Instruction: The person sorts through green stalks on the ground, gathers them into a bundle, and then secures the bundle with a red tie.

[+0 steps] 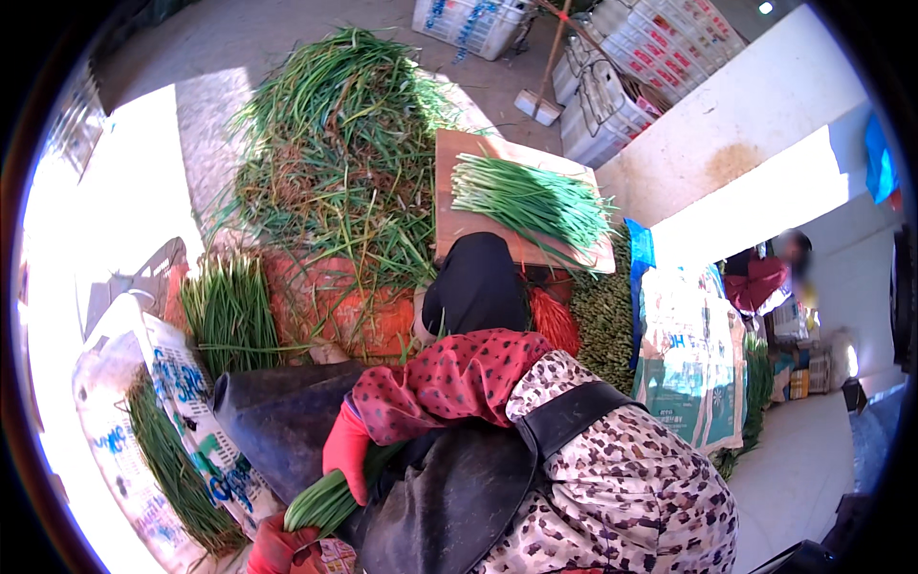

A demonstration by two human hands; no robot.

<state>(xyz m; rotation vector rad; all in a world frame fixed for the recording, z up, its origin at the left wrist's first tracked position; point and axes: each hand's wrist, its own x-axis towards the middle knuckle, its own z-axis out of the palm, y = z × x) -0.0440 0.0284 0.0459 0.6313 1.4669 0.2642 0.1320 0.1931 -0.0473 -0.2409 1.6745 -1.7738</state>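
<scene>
At the lower left I hold a bunch of green chives (pixel 330 499) against my dark apron. My left hand (pixel 284 547), in a red glove, is closed around its lower end at the picture's bottom edge. Higher up, my gloved right hand (pixel 349 452) grips the same bunch, its fingers wrapped over the stalks. The leafy end passes behind that hand and sleeve, partly hidden. Beside my left hand stands a white plastic crate (pixel 206 445) with chives along its side.
A large heap of loose chives (pixel 335 143) lies ahead. A wooden board (pixel 459 222) carries trimmed chives (pixel 531 196). Another upright bundle (pixel 229 311) stands at left on red sacking (pixel 316 297). White crates (pixel 602 120) stand at the back, a white wall (pixel 755 124) at right, with another person (pixel 755 277) beyond.
</scene>
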